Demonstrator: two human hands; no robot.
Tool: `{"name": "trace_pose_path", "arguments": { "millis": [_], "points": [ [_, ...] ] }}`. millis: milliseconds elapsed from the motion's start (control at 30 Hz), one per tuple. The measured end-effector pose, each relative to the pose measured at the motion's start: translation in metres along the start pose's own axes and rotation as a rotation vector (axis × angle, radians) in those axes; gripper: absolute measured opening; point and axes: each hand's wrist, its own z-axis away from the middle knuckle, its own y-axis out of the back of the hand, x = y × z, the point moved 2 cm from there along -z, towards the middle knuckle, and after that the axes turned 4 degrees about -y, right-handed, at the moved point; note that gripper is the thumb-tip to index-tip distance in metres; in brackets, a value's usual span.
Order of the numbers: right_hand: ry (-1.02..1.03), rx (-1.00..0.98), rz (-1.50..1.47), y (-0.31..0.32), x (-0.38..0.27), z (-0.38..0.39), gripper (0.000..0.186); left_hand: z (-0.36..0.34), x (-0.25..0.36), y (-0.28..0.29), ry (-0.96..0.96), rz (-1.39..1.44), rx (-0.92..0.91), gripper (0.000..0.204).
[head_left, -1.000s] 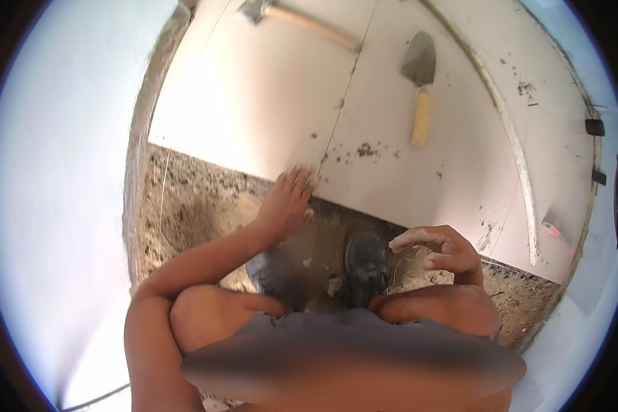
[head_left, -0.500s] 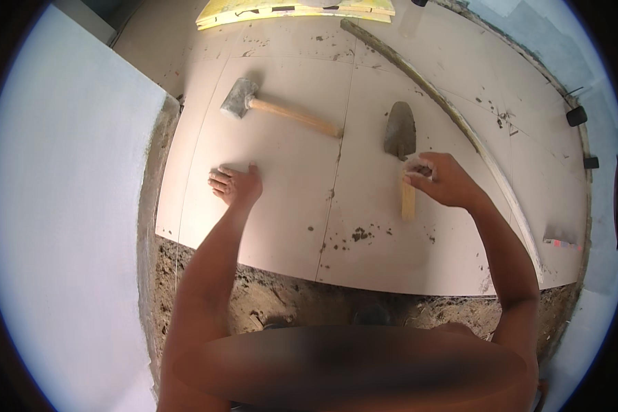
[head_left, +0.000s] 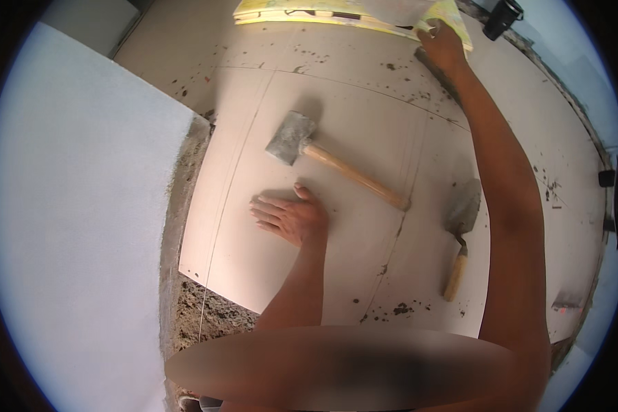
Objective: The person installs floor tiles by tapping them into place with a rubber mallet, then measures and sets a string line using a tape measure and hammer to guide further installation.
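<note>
My left hand (head_left: 288, 216) lies palm down with fingers spread on the pale floor tiles (head_left: 226, 206), just below a mallet (head_left: 288, 137) with a grey head and wooden handle. A trowel (head_left: 463, 209) with a wooden handle lies right of the mallet. My right hand (head_left: 443, 44) reaches far forward to the right end of a stack of yellow boards or packs (head_left: 275, 12); its fingers are curled at that edge, and what they grip is too small to make out. A long weathered bar (head_left: 429, 69) lies below that hand, mostly hidden by my arm.
A white wall (head_left: 82, 206) fills the left, with a rough cement edge beside the tiles. Bare rough ground (head_left: 209, 309) with a thin string shows at lower left. Dark mud specks dot the tiles. A black cylindrical container (head_left: 501, 19) stands by the right wall.
I have leaned forward over the tiles. My right hand has moved from above the trowel to the yellow stack. My left hand has moved forward from the near tile edge and lies flat.
</note>
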Motion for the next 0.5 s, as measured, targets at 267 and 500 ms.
{"name": "trace_pose_path", "arguments": {
  "millis": [267, 500],
  "points": [
    [0.192, -0.104, 0.420, -0.048, -0.001, -0.106, 0.055, -0.005, -0.002, 0.008, -0.002, 0.017, -0.069, 0.091],
    [0.263, 0.082, 0.302, -0.005, -0.057, -0.060, 0.036, -0.008, 0.000, 0.013, 0.002, 0.016, -0.090, 0.092]
  ]
}}
